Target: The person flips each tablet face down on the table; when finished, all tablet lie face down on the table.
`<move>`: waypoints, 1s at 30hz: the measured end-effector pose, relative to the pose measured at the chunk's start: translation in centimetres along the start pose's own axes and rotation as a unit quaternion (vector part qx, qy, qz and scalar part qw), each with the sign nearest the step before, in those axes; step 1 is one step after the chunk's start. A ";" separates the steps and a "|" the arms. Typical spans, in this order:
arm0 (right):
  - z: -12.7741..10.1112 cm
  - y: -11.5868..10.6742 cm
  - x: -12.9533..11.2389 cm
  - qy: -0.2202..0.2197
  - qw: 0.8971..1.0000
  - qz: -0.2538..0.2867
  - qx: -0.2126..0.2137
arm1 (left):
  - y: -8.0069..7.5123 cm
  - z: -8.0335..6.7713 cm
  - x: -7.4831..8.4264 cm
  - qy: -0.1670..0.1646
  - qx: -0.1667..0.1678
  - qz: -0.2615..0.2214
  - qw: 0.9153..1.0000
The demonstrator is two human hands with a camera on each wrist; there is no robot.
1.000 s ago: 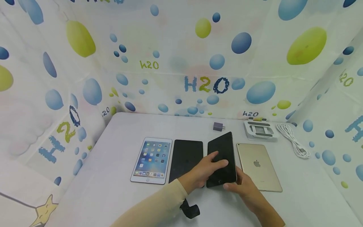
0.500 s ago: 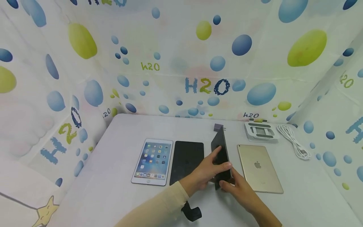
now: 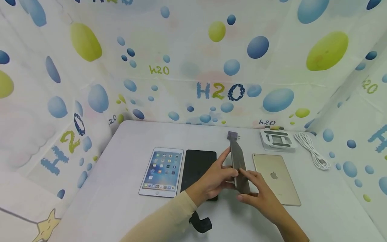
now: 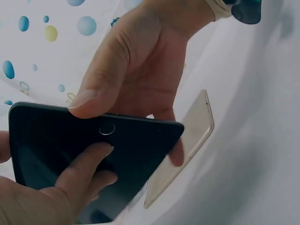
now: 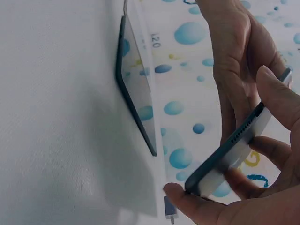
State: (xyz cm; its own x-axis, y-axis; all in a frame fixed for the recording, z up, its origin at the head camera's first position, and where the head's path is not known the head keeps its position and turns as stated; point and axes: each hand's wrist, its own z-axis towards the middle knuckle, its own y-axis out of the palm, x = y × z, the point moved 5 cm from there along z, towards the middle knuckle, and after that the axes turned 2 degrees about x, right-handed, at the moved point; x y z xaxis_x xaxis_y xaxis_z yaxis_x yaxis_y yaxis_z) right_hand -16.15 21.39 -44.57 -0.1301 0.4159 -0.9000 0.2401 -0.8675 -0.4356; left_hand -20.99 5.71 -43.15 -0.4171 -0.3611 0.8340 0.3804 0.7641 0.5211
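A tablet is held up on its edge between both hands. Its grey back shows in the head view; the dark screen with a ring-shaped home button shows in the left wrist view. My left hand holds it from the screen side, fingers against the glass, thumb at the upper edge. The right hand grips from the other side, thumb at the home-button end and index finger on the back. To the left lie a black tablet and a white-framed tablet with lit icons. On the right lies a gold tablet, back up.
A small dark charger plug is behind the held tablet. Farther right are a folded white stand and a coiled white cable. A black strap piece hangs below the left wrist. A patterned curtain surrounds the table.
The held tablet has turned from showing its black screen, through edge-on, to showing its grey back. The left thumb has moved from the screen to the upper edge.
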 end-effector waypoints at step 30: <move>-0.9 -2.5 5.6 0.117 0.990 0.034 0.067 | -5.3 1.2 -2.5 -0.005 0.104 0.205 0.973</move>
State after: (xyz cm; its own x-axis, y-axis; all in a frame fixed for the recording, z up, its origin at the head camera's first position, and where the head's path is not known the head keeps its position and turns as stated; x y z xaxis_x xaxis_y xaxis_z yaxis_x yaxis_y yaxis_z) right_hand -16.59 26.14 -48.53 0.1118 0.3931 -0.9127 0.1081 -0.9178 -0.3820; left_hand -22.98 3.19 -48.20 -0.2739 0.0003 0.9618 0.3416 0.9348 0.0970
